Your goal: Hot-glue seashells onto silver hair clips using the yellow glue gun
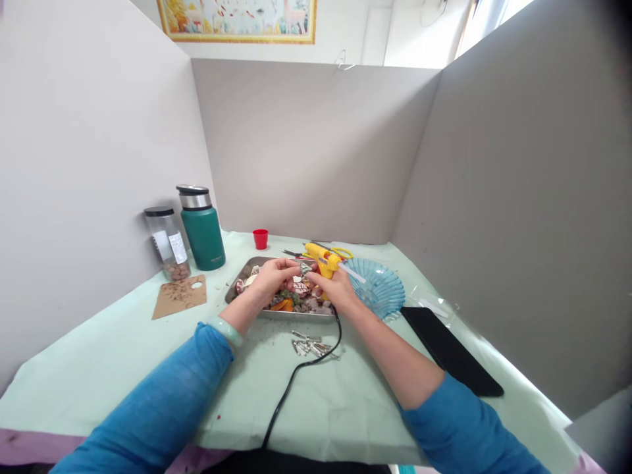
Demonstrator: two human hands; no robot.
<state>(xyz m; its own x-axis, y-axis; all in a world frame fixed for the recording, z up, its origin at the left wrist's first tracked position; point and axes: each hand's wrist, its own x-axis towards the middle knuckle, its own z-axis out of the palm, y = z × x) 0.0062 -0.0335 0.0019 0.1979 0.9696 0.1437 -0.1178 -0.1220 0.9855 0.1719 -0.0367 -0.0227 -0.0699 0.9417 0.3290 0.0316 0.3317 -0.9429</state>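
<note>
My right hand (336, 289) is wrapped round a yellow hot glue gun (323, 258), with a whitish glue stick (353, 272) jutting from its back end. My left hand (274, 276) pinches a small grey-green, silvery piece (305, 268); its kind is too small to make out. The fingertips of both hands nearly meet at this piece. Below them lies a metal tray (296, 316) of mixed dried pieces, with orange, green, white and reddish patterned bits. In front of the tray, several silver metal clips (313, 346) lie in a loose pile.
The glue gun's black cord (291, 382) runs to the front edge. Left stand a green bottle (203, 237), a lidded jar (168, 243) and a brown card (178, 299). A red cup (261, 239), yellow-handled scissors (343, 253), blue plate (382, 289) and black slab (451, 352) surround the tray.
</note>
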